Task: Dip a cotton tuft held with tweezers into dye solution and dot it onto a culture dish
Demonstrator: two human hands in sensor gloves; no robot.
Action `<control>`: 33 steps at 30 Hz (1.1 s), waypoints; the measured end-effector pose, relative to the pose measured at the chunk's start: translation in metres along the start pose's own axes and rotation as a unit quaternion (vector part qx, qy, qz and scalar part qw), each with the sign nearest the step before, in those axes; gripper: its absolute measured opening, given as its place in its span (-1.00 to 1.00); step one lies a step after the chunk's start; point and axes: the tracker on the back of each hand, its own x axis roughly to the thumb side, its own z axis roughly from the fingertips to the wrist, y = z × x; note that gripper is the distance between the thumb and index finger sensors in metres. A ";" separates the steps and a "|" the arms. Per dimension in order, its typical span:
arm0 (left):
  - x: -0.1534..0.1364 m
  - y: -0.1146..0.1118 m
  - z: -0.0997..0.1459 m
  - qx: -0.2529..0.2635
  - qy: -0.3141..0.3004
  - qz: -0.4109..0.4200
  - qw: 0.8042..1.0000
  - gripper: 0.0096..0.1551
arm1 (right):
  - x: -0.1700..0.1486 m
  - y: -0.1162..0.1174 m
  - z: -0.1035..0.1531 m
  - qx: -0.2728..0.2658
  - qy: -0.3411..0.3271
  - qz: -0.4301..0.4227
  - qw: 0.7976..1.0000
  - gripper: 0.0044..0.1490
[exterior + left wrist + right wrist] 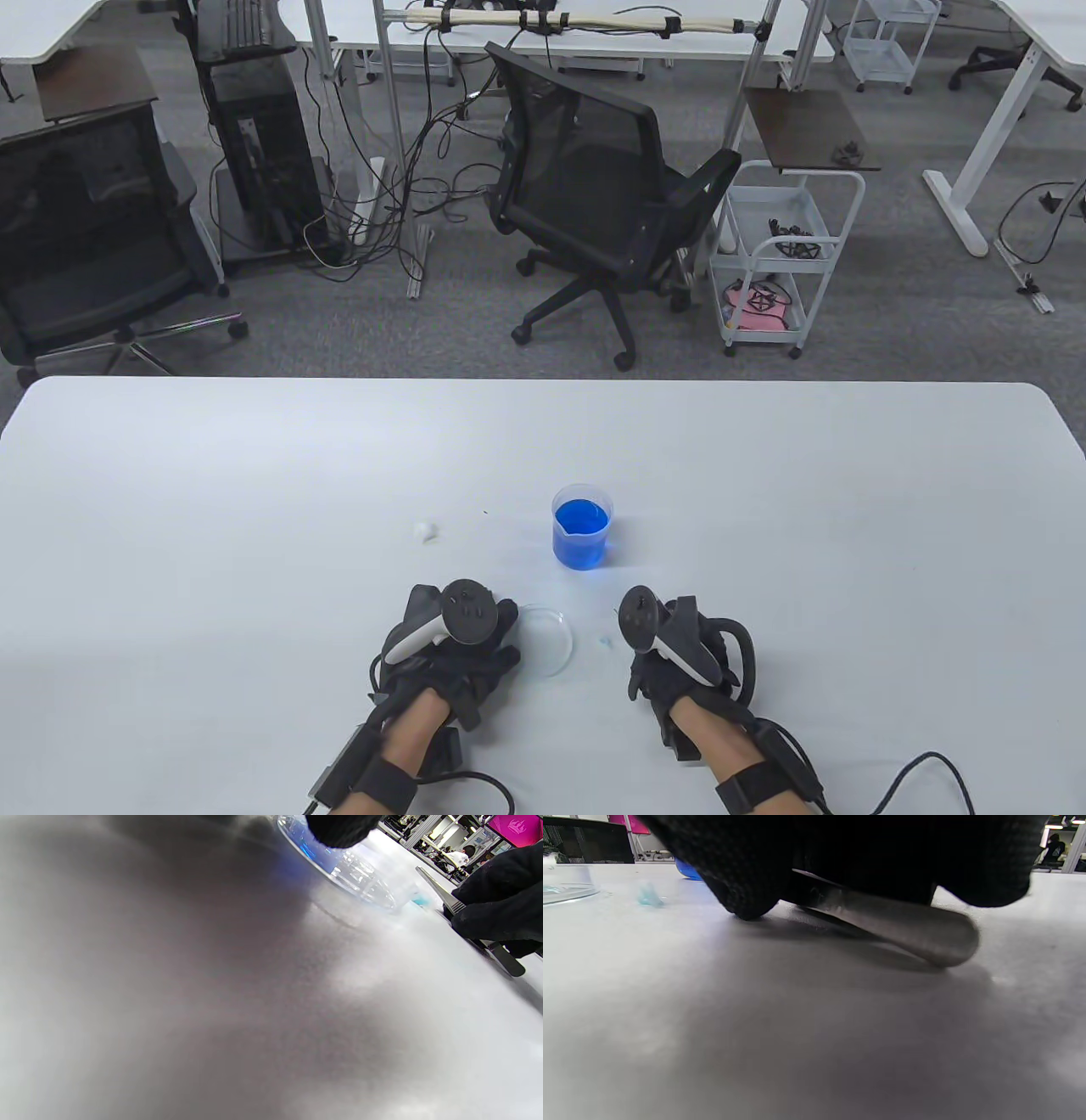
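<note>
A clear culture dish (550, 638) lies on the white table between my hands. My left hand (454, 649) rests at its left edge; in the left wrist view a fingertip (339, 830) touches the dish (356, 874) rim. My right hand (670, 654) holds metal tweezers (895, 921) low over the table, their rear end near the surface. The left wrist view shows the tweezers (441, 893) with bare tips. A blue-dyed cotton tuft (604, 641) lies on the table between the dish and my right hand. The beaker of blue dye (581, 531) stands behind.
A white cotton tuft (425, 531) lies on the table left of the beaker. The table's far edge (543, 382) runs behind; an office chair (594, 187) and a white cart (776, 255) stand on the floor beyond it.
</note>
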 end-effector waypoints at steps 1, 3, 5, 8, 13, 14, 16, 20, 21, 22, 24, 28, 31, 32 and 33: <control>0.000 0.000 0.000 0.001 0.000 0.000 1.000 -0.22 | 0.000 0.001 0.000 0.001 0.000 -0.003 1.000 -0.34; 0.000 -0.001 0.000 0.002 0.000 -0.002 1.000 -0.22 | -0.001 0.001 0.000 0.003 -0.001 -0.004 1.000 -0.33; 0.000 -0.001 0.000 0.002 0.000 -0.002 1.000 -0.22 | -0.001 0.002 0.001 0.005 -0.002 -0.008 1.000 -0.32; -0.001 -0.001 0.000 0.006 -0.004 -0.002 1.000 -0.22 | -0.002 0.001 0.001 0.014 -0.002 -0.011 1.000 -0.31; -0.004 0.011 0.010 0.046 -0.023 0.035 0.998 -0.21 | -0.016 -0.017 0.009 -0.033 0.008 -0.054 0.998 -0.29; -0.005 0.017 0.016 0.061 -0.026 0.045 0.997 -0.22 | -0.023 -0.027 0.013 -0.063 0.014 -0.063 0.996 -0.28; -0.009 0.031 0.028 0.078 -0.023 0.051 0.995 -0.23 | -0.035 -0.040 0.019 -0.110 0.021 -0.075 0.991 -0.25; -0.025 0.065 0.068 0.156 -0.004 0.037 0.987 -0.25 | -0.064 -0.065 0.038 -0.204 0.022 -0.083 0.975 -0.19; -0.028 0.070 0.076 0.176 0.000 0.029 0.984 -0.26 | -0.069 -0.067 0.041 -0.212 0.018 -0.080 0.974 -0.17; -0.035 0.075 0.088 0.208 0.008 0.015 0.978 -0.26 | -0.076 -0.067 0.045 -0.217 0.016 -0.075 0.973 -0.14; -0.047 0.079 0.104 0.250 0.027 -0.012 0.968 -0.27 | -0.087 -0.064 0.048 -0.213 0.019 -0.068 0.974 -0.09; -0.074 0.073 0.120 0.286 0.061 -0.042 0.955 -0.28 | -0.096 -0.045 0.044 -0.157 0.023 -0.081 0.984 -0.01; -0.084 0.063 0.118 0.294 0.070 -0.047 0.952 -0.27 | -0.090 -0.038 0.039 -0.140 0.023 -0.058 0.988 0.02; -0.084 0.061 0.116 0.287 0.070 -0.047 0.954 -0.27 | -0.088 -0.037 0.038 -0.143 0.024 -0.054 0.988 0.03; -0.083 0.059 0.115 0.283 0.067 -0.045 0.956 -0.27 | -0.086 -0.036 0.036 -0.143 0.021 -0.050 0.988 0.03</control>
